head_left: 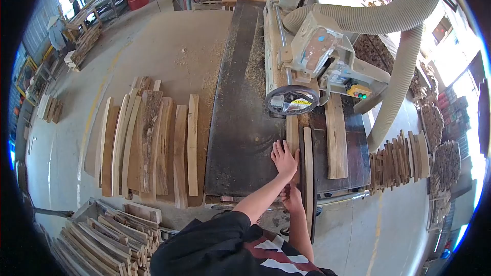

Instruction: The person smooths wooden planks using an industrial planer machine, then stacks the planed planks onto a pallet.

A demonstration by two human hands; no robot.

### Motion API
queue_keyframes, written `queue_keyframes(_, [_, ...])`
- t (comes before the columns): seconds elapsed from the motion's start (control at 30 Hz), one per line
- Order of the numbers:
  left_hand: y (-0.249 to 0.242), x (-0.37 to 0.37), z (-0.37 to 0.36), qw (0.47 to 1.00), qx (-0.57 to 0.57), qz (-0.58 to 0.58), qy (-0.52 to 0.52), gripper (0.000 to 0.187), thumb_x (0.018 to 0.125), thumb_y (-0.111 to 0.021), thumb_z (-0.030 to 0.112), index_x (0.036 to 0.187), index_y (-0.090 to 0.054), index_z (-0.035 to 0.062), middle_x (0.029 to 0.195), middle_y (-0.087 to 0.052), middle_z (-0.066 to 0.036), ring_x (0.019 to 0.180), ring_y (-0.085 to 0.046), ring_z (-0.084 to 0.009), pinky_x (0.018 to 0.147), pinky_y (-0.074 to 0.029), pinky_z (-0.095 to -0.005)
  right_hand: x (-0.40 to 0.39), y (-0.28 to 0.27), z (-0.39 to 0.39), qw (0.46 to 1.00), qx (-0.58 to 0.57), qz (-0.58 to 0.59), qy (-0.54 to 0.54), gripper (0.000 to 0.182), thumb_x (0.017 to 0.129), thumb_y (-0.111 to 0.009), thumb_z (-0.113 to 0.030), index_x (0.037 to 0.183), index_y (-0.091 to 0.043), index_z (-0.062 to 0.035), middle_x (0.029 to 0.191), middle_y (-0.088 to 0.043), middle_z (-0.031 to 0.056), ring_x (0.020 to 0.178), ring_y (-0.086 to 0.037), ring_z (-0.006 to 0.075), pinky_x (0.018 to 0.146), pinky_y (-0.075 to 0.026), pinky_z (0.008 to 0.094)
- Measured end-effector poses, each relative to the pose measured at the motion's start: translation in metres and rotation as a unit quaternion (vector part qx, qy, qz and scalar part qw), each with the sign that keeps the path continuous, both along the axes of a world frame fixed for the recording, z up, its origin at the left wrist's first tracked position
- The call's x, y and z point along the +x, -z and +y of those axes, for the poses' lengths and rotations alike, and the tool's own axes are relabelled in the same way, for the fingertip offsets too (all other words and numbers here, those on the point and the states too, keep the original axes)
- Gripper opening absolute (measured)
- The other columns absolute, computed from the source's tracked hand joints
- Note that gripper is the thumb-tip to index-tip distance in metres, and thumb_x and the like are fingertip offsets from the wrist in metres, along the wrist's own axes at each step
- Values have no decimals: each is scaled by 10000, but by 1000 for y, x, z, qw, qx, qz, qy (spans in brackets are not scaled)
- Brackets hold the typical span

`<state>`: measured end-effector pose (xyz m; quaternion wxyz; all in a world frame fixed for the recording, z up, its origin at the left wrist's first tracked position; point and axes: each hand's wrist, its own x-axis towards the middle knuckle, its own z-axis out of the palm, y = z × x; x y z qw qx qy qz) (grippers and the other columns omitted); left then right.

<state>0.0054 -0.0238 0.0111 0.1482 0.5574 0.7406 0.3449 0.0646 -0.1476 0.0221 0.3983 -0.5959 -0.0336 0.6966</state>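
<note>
A narrow wooden board (292, 129) lies lengthwise on the dark machine table (238, 138), its far end hidden under the saw head (312, 46). My left hand (285, 161) rests on the board and the table beside it, fingers stretched out. Just behind, at the table's near edge, my right hand (291, 198) is closed around the board's near end; its fingers are partly hidden. Right of both hands, a dark fence (302, 161) runs along the board, with a long narrow wooden strip (308, 166) beside it. The round guard marked CAUTION (292, 100) sits ahead of my left hand.
A wider plank (336, 138) lies on the table's right side. Several rough boards (148, 138) are lined up to the left, above a crate of wood strips (110, 235). A thick dust hose (378, 18) arches over the machine. Stacked wood pieces (399, 161) stand at right.
</note>
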Motion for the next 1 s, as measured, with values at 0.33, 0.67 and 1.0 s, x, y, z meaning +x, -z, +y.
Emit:
queue_keyframes(0.33, [-7,-1,30,998,-25,51,-6,695,971,-545,466,1443,-428,-30,1527,-367,-248,1457,-282,-401,1157,-240,-542,-2,10,25,1000,-4,-18,-12,475,1047,-438,-540,856,-566,-123,640,-528,-14,517,-488,103,432,-346,252])
queue_keyframes(0.67, [-6,-4,52,998,-53,28,21,705,978,-528,455,1463,-393,-38,1573,-322,-220,1492,-231,-377,1171,-207,-549,-11,16,40,998,67,-2,6,393,1052,-482,-463,949,-626,-112,705,-599,-6,565,-550,130,458,-383,289])
queue_keyframes(1.0, [-10,-111,77,961,163,-223,-4,355,872,-680,136,1218,-627,76,1343,-523,-215,1276,-479,-397,1015,-419,-502,-19,23,152,998,23,-53,35,431,1000,-539,-548,838,-600,-153,670,-563,-30,566,-548,122,459,-428,253])
